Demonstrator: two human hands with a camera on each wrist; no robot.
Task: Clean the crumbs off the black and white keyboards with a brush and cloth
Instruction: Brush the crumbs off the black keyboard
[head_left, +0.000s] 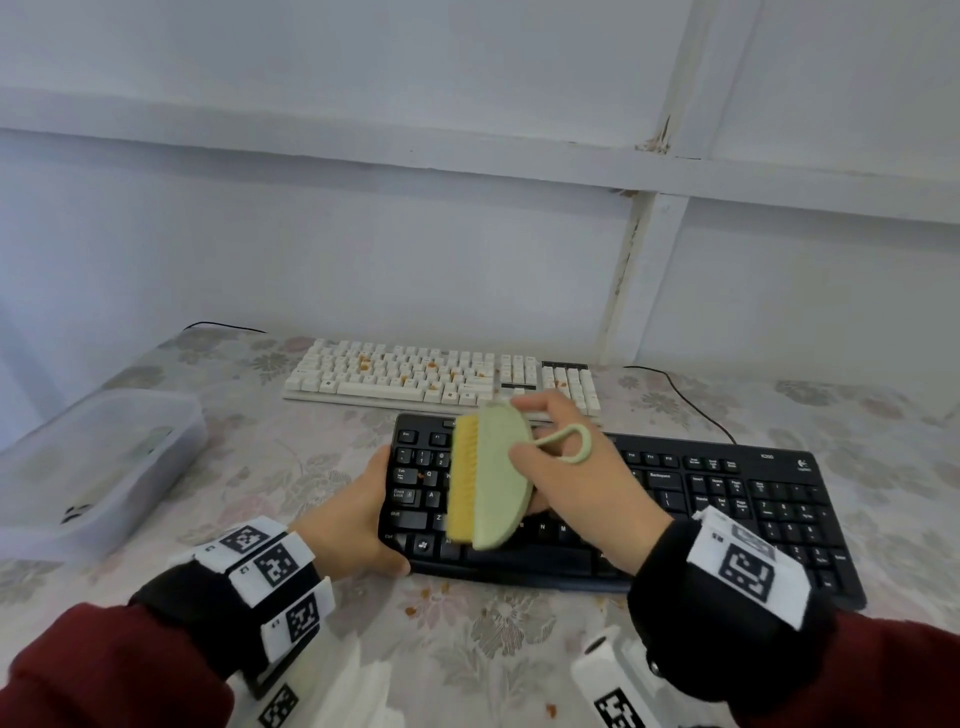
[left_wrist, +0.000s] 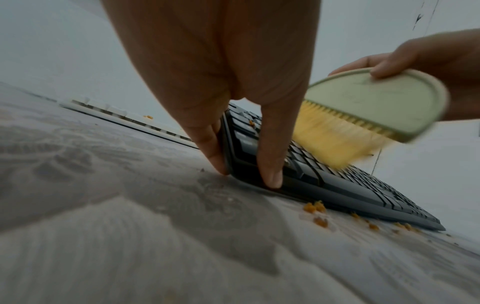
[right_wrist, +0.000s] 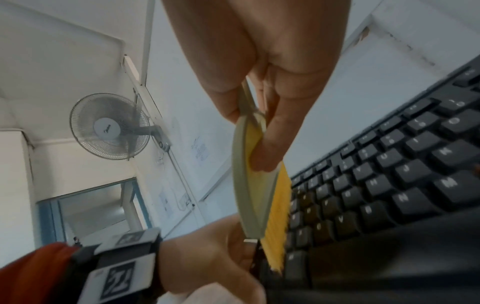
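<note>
- Black keyboard (head_left: 675, 499) flat on floral worktop (head_left: 519, 649), nearest of the two, long axis left-right; orange crumbs (left_wrist: 315, 207) lying on the cloth along its near edge, a few left among its left-hand keys.
- White keyboard (head_left: 441, 376) just behind, parallel, crumbs scattered over its keys, not yet brushed.
- Brush (head_left: 491, 475) over left end of black keyboard, green back toward the right, yellow bristles (left_wrist: 335, 139) angled down-left, tips at or just above the keys; contact not certain.
- Right hand (head_left: 576, 483) grips brush back, thumb on one face, fingers (right_wrist: 272, 144) on the other; wrist raised above keys.
- Left hand (head_left: 358, 519) clasps left end of black keyboard, thumb on near corner, fingers (left_wrist: 207, 148) down its side.
- Judgement: sweep runs toward the near-left edge; right hand does the work.
- Clear plastic tub (head_left: 93, 457) at far left.
- No cleaning cloth seen.
</note>
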